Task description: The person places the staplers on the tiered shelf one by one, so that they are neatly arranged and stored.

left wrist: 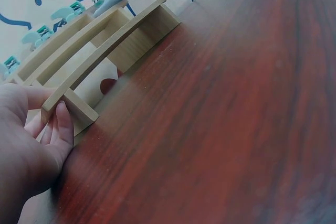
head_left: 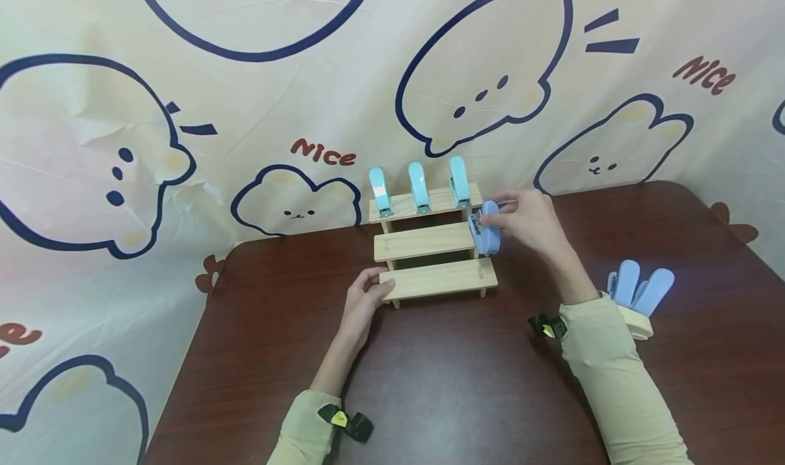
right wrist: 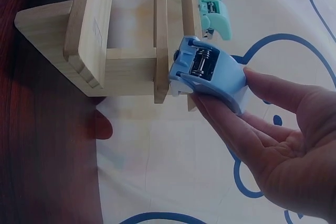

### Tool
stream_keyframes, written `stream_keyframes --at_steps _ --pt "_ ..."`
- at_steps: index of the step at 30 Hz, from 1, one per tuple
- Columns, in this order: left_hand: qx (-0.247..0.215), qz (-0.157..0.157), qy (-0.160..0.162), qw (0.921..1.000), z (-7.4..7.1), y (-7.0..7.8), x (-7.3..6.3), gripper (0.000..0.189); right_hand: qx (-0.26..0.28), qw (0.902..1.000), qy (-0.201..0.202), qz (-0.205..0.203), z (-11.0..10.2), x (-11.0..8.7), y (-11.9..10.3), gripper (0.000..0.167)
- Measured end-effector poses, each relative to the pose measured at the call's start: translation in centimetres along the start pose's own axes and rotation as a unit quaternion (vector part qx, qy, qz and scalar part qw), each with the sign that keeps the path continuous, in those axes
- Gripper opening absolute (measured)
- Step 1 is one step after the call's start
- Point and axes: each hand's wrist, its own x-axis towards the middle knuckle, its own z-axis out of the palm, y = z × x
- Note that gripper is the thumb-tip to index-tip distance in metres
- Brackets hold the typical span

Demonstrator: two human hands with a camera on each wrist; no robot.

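Observation:
A three-tier wooden rack [head_left: 438, 279] stands on the table, with three turquoise clips [head_left: 419, 187] fastened along its top tier. My left hand [head_left: 360, 305] grips the left end of the lowest tier; in the left wrist view the thumb and fingers pinch the board's corner [left wrist: 79, 77]. At the right end of the middle tier, my right hand [head_left: 532, 221] pinches a blue spring clip [head_left: 490, 230] by its handles. The right wrist view shows the clip's coil spring and its mouth [right wrist: 178, 72] against the tier's end; whether it bites the board I cannot tell.
To the right, behind the right forearm, a pale low container [head_left: 638, 323] holds several blue clips [head_left: 653, 292]. A patterned cloth [head_left: 294, 110] hangs behind the dark wooden table [head_left: 454, 390], close to the rack's back.

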Motion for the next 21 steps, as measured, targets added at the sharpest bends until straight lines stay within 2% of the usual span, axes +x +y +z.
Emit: stream_keyframes --at_steps 6,13,21 --pt "0.009 0.005 -0.006 0.9999 -0.07 -0.05 -0.07 0.038 -0.009 0.9998 0.015 -0.013 0.13 -0.09 0.02 0.047" --pt "0.012 0.006 -0.008 0.9999 -0.11 -0.12 -0.09 0.039 -0.048 0.9975 0.042 -0.031 0.22 -0.20 0.20 0.044" --pt "0.011 0.005 -0.005 0.9999 -0.08 -0.07 -0.12 0.038 -0.050 0.9965 0.055 -0.038 0.52 -0.11 0.22 0.044"
